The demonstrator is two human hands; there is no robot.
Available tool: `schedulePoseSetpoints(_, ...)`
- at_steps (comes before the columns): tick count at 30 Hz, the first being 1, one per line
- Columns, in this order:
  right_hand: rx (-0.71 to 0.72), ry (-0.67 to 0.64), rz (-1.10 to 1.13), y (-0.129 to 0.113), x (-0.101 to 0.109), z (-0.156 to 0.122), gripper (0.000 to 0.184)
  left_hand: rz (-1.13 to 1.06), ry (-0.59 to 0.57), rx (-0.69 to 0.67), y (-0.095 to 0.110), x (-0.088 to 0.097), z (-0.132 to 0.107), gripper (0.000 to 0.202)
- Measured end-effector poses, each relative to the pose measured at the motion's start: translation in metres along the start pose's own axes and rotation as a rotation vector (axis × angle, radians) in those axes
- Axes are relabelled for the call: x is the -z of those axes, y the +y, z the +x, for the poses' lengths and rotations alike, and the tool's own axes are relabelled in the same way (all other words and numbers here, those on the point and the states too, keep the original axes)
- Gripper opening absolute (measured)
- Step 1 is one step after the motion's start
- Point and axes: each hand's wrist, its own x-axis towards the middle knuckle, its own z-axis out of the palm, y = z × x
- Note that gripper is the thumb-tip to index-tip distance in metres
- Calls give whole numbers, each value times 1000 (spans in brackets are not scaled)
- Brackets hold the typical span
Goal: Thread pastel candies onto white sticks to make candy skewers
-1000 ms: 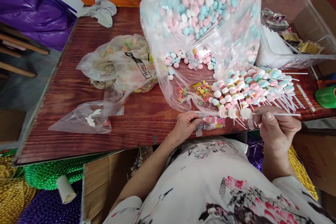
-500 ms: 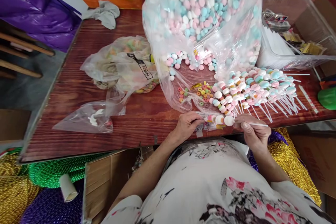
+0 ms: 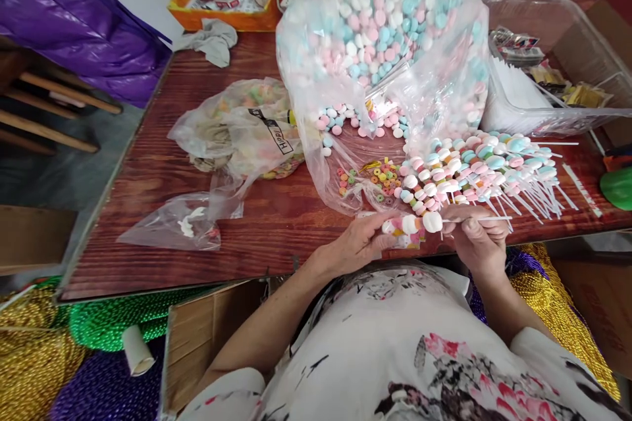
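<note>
My right hand pinches the white stick of a candy skewer threaded with white and pink puffy pieces. At the skewer's other end is my left hand, its thumb and fingers closed around the last pieces. The skewer lies level just above the table's front edge, over some small colourful packets. Just beyond it, a pile of finished candy skewers rests with sticks pointing towards me. Small coloured rings lie beside that pile, at the mouth of a large clear bag of pink, white and blue pieces.
Left of the large bag sits a second plastic bag, with a small clear bag nearer me. A clear bin with white sticks stands at the right. An orange tray and grey cloth are at the back left.
My left hand has slid right along the skewer, its fingers now further over the threaded pieces. My right hand stays on the stick. The whole view has shifted slightly.
</note>
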Motion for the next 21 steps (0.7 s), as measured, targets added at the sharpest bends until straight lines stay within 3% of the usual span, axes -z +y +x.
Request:
schedulePoseSetpoints(3,22,-139,-23,-1,2,5,17,-58,-139,103,13,-2,4,48)
schedulePoseSetpoints(8,-19,-338,-86,-3,-4,9,18,-112,-73,180,18,-9,7,42)
schedulePoseSetpoints(15,-109,-201,-108,-4,-24,11,31,27,78,224,11,-12,9,41)
schedulePoseSetpoints(21,-152,-176,-79,16,-47,0,25,-132,95,239,20,-18,19,38)
